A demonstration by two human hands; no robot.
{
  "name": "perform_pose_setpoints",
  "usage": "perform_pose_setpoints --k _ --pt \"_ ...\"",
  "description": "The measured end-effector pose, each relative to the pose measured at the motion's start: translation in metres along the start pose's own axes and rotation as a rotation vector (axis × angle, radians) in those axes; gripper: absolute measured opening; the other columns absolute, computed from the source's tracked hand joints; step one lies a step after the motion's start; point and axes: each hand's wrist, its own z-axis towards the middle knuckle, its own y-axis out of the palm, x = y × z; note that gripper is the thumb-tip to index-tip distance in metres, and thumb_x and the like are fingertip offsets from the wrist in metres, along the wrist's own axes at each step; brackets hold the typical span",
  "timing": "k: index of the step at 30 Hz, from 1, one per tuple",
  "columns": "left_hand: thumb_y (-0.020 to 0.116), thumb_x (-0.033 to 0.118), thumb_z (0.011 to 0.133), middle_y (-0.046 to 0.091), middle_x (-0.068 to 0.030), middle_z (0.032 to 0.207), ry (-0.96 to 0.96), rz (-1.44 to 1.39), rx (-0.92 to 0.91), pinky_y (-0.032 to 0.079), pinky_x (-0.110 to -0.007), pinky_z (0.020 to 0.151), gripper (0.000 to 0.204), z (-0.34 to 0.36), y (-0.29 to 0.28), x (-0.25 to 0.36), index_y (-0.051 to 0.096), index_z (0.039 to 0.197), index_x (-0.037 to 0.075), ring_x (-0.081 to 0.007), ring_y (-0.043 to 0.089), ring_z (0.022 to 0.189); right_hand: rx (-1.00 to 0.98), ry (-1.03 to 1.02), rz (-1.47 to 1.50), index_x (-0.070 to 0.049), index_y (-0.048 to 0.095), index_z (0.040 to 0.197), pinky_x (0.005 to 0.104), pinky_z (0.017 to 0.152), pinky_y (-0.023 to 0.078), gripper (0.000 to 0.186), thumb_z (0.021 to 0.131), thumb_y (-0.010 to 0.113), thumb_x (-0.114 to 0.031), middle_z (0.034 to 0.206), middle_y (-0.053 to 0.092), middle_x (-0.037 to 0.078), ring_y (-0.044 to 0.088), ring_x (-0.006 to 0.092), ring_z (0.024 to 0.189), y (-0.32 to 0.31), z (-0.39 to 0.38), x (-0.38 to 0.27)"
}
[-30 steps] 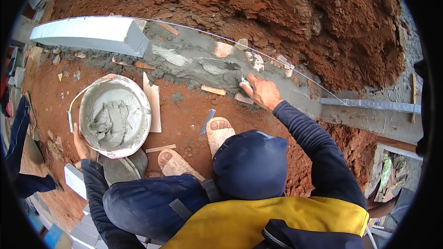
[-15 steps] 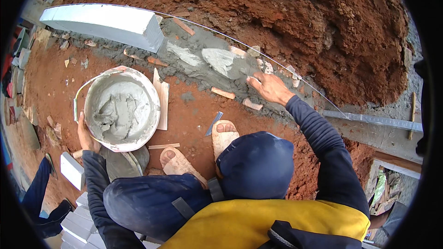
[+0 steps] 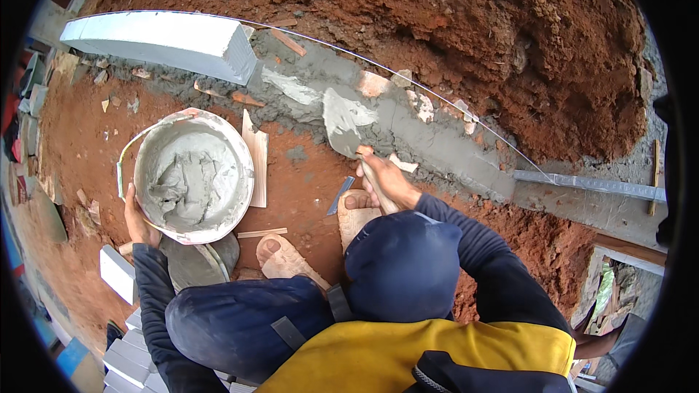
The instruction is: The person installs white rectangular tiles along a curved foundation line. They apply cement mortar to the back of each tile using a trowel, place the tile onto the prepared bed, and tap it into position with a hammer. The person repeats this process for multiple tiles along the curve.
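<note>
My right hand [image 3: 389, 182] is closed round the wooden handle of a trowel [image 3: 339, 118], whose mortar-smeared blade lies over the near edge of a wet grey mortar bed [image 3: 429, 138]. At the left, my left hand [image 3: 140, 220] grips the lower left side of a round bucket [image 3: 246, 188]. Inside the bucket, grey mortar [image 3: 191, 182] sits in a scooped heap. Beyond the bucket a long white block [image 3: 156, 40] rests on the mortar bed. A taut string line [image 3: 357, 56] runs past the block's far edge and over the bed.
Steep red soil [image 3: 473, 36] rises behind the bed. Brick pieces [image 3: 373, 84] lie along it. A metal straightedge [image 3: 590, 184] is at the right. Beside the bucket stands a wooden board [image 3: 255, 164]; a blue strip [image 3: 341, 195] lies near my feet. White blocks [image 3: 127, 356] are stacked lower left.
My right hand and trowel have drawn back toward me and left, leaving smoother mortar on the right. The left hand stays at the bucket. A person's legs at lower left have mostly moved out of view.
</note>
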Motion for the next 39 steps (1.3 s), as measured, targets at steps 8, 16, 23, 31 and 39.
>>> perform_pose_setpoints --k 8,16,23,31,39 --pt "0.062 0.042 0.108 0.068 -0.0146 0.144 0.003 -0.017 -0.006 0.050 -0.044 0.113 0.055 -0.003 0.003 0.000 0.061 0.146 0.002 -0.0294 0.066 0.129 0.218 -0.238 -1.245 -0.003 0.064 0.136 0.0543 0.093 0.057 0.072 0.113 0.028 -0.061 0.101 0.073 0.022 0.072 0.0336 0.099 -0.091 -0.021 -0.029" --pt "0.055 0.034 0.112 0.070 -0.0141 0.140 0.067 -0.161 -0.211 0.050 -0.043 0.115 0.046 -0.014 0.032 -0.002 0.063 0.143 0.001 -0.0280 0.067 0.127 0.215 -0.296 -1.429 -0.007 0.066 0.120 0.0564 0.082 0.057 0.050 0.110 0.043 -0.051 0.100 0.075 0.026 0.072 0.0444 0.090 -0.109 -0.078 -0.069" --pt "0.061 0.032 0.111 0.071 -0.0130 0.136 0.087 -0.077 0.049 0.054 -0.040 0.108 0.046 -0.027 0.075 -0.007 0.060 0.143 0.000 -0.0240 0.068 0.122 -0.048 -1.003 -1.638 -0.006 0.065 0.113 0.0537 0.067 0.057 0.031 0.105 0.062 -0.036 0.083 0.072 0.019 0.072 0.0406 0.074 0.119 0.011 -0.151" --pt "0.061 0.033 0.111 0.065 -0.0164 0.142 0.100 -0.020 0.087 0.053 -0.041 0.112 0.053 -0.055 0.113 -0.007 0.054 0.148 -0.004 -0.0250 0.066 0.126 -0.528 -0.943 -1.624 -0.003 0.072 0.122 0.0497 0.064 0.058 0.044 0.109 0.055 -0.041 0.075 0.072 0.022 0.073 0.0383 0.067 0.173 0.038 -0.125" --pt "0.050 0.040 0.114 0.066 -0.0160 0.147 0.147 -0.116 -0.315 0.048 -0.045 0.119 0.055 -0.041 0.085 -0.004 0.057 0.151 0.001 -0.0287 0.063 0.135 -0.636 -0.212 -0.870 -0.011 0.063 0.092 0.0294 0.050 0.045 0.052 0.107 0.057 -0.061 0.068 0.056 -0.002 0.054 0.0100 0.056 0.093 0.048 -0.097"
